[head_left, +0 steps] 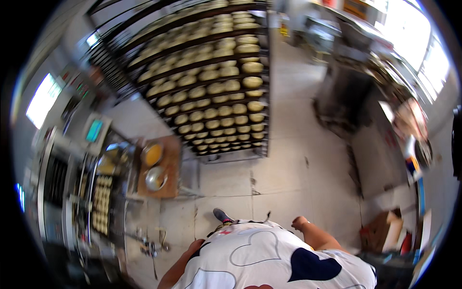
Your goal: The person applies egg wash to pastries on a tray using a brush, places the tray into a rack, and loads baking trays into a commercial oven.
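My right hand (299,222) hangs beside my body over the tiled floor. Its fingers look curled in, and nothing shows in them. At my other side, my left hand (196,244) is partly covered by my white shirt with heart shapes (255,250), so its fingers are hidden. Neither hand touches anything I can see apart from perhaps the shirt. Ahead stands a tall dark rack (267,96), its many trays filled with rows of pale round dough pieces (210,113).
On the left, a small wooden table (172,166) holds a bowl of yellow liquid (153,154) and a metal bowl (155,178). A tray of dough pieces (102,204) sits by the oven (53,188). To the right are a metal cabinet (378,149) and a cardboard box (382,230).
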Demonstrator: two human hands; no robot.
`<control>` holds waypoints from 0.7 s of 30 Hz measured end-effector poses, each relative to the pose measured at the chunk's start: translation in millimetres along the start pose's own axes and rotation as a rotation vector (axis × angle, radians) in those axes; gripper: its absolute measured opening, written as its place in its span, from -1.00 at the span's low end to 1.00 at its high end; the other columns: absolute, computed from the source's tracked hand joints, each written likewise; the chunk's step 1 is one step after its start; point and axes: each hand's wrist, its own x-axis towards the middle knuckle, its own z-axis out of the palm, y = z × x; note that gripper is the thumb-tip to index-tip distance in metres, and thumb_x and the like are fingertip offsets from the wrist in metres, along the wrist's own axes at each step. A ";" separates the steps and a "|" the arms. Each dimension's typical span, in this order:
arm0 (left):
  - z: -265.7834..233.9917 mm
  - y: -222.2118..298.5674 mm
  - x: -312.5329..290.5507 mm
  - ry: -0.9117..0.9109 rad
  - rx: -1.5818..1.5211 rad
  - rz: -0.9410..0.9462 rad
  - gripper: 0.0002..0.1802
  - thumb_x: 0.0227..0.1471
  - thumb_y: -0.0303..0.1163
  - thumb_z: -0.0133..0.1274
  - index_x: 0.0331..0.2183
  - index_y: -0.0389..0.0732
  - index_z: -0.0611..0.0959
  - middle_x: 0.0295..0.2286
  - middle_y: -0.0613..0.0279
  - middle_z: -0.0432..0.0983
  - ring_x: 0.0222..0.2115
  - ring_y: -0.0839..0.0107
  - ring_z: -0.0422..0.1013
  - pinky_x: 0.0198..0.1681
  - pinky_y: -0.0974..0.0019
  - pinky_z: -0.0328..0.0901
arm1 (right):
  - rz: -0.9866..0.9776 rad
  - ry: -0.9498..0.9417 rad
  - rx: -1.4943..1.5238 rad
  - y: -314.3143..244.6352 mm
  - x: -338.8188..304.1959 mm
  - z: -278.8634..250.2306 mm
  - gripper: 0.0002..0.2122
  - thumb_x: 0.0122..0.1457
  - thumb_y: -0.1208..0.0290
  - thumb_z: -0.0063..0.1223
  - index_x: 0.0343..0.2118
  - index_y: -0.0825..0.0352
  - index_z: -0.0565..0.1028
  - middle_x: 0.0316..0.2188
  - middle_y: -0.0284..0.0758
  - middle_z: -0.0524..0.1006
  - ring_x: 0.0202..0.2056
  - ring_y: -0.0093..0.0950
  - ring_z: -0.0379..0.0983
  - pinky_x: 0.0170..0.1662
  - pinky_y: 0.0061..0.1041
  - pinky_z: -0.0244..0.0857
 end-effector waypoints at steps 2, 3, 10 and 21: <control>-10.9 30.3 -16.1 0.002 -0.179 -0.089 -0.50 -0.15 -0.17 0.08 -0.14 -0.21 0.53 -0.24 0.03 0.51 -0.19 0.15 0.42 -0.11 0.23 0.30 | 0.014 -0.013 0.047 -6.6 13.0 -9.9 -0.69 -0.13 0.33 0.15 -0.26 0.30 0.54 -0.45 -0.26 0.58 -0.43 -0.45 0.53 -0.34 -0.46 0.42; -5.9 16.0 -29.0 0.029 -0.088 -0.122 -0.48 -0.18 -0.18 0.10 -0.14 -0.22 0.53 -0.23 0.04 0.50 -0.18 0.15 0.42 -0.11 0.23 0.30 | -0.046 -0.013 -0.007 -41.8 0.6 -15.5 -0.69 -0.11 0.35 0.15 -0.24 0.31 0.53 -0.49 -0.27 0.57 -0.48 -0.47 0.52 -0.41 -0.46 0.41; -29.0 13.6 -55.0 0.173 -0.098 -0.275 -0.48 -0.25 -0.25 0.15 -0.16 -0.22 0.53 -0.26 0.07 0.50 -0.20 0.16 0.41 -0.15 0.22 0.31 | -0.057 -0.089 -0.100 -134.7 -2.0 -26.2 -0.68 -0.09 0.42 0.15 -0.19 0.31 0.50 -0.50 -0.30 0.56 -0.51 -0.44 0.51 -0.50 -0.41 0.41; -87.6 -135.1 -28.8 0.350 -0.348 -0.458 -0.51 -0.28 -0.28 0.10 -0.19 -0.23 0.55 -0.27 0.00 0.49 -0.22 0.11 0.41 -0.15 0.20 0.32 | -0.733 -0.169 -0.930 -225.2 229.0 84.8 -0.72 -0.21 0.10 0.22 -0.47 0.17 0.60 -0.38 -0.28 0.58 -0.28 -0.36 0.50 -0.17 -0.50 0.37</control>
